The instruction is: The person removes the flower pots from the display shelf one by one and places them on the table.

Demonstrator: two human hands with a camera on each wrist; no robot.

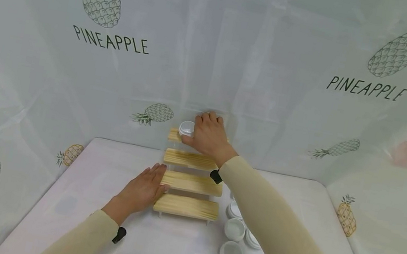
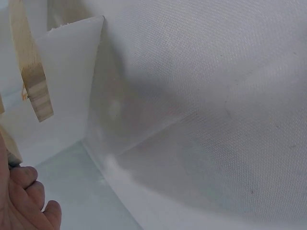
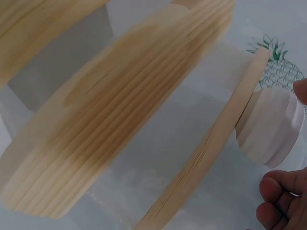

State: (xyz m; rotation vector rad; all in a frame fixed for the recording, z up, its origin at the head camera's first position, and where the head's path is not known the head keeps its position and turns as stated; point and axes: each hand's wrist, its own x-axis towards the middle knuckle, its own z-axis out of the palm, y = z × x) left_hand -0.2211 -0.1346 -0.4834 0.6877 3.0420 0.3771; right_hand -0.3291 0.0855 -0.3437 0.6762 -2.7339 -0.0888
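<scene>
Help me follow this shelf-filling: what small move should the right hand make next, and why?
Probably let go and draw back. The right hand has the white jar on the top step of the wooden rack, and the right wrist view shows its base against the board.

White jar (image 1: 187, 128): small, round, with a ribbed white lid (image 3: 283, 129); stands upright at the left end of the top step (image 1: 175, 135), its base flat on the wood; touched on its right side by the right hand (image 1: 208, 136), whose fingers curve about it.

Stepped wooden stand (image 1: 191, 183): four pale pine steps rising toward the back, on white side supports; sits on the white tabletop, centre of the scene. The left hand (image 1: 141, 191) lies flat with straight fingers against the left end of the lower steps.
</scene>
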